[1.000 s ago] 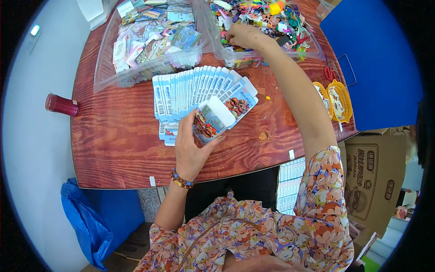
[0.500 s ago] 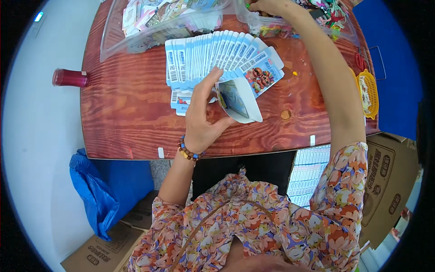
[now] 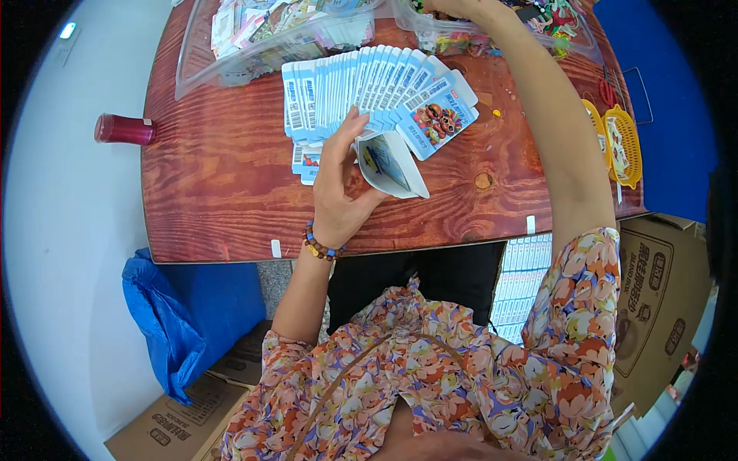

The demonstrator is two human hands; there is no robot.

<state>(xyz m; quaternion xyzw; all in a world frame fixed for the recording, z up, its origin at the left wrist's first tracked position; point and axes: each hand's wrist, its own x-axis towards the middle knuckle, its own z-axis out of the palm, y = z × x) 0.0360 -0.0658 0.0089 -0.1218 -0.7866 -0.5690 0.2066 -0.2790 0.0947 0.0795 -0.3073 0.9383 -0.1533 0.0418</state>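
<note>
My left hand (image 3: 339, 188), with a beaded bracelet at the wrist, is closed around a small flat paper box (image 3: 410, 183). The box's mouth gapes, and a printed card-like piece shows inside. Just beyond it lies a fanned row of flat blue-and-white boxes (image 3: 330, 96); the one at its right end (image 3: 438, 123) shows a cartoon picture. My right arm stretches to the far side of the table, where my right hand (image 3: 455, 8) is in a clear plastic bin (image 3: 453, 40) of small colourful trinkets. The upper picture edge cuts that hand off, and its fingers are hidden.
Another clear bin (image 3: 201, 73), full of printed cards and papers, stands far left. Yellow baskets (image 3: 629, 146) and red-handled scissors (image 3: 607, 92) lie at the right edge. A dark red jar (image 3: 124, 129) is at the left. Cardboard cartons (image 3: 653, 307) stand below the table.
The view has shifted slightly. My left hand still holds the box, which sits a little further left and up. My right hand stays at the trinket bin.
</note>
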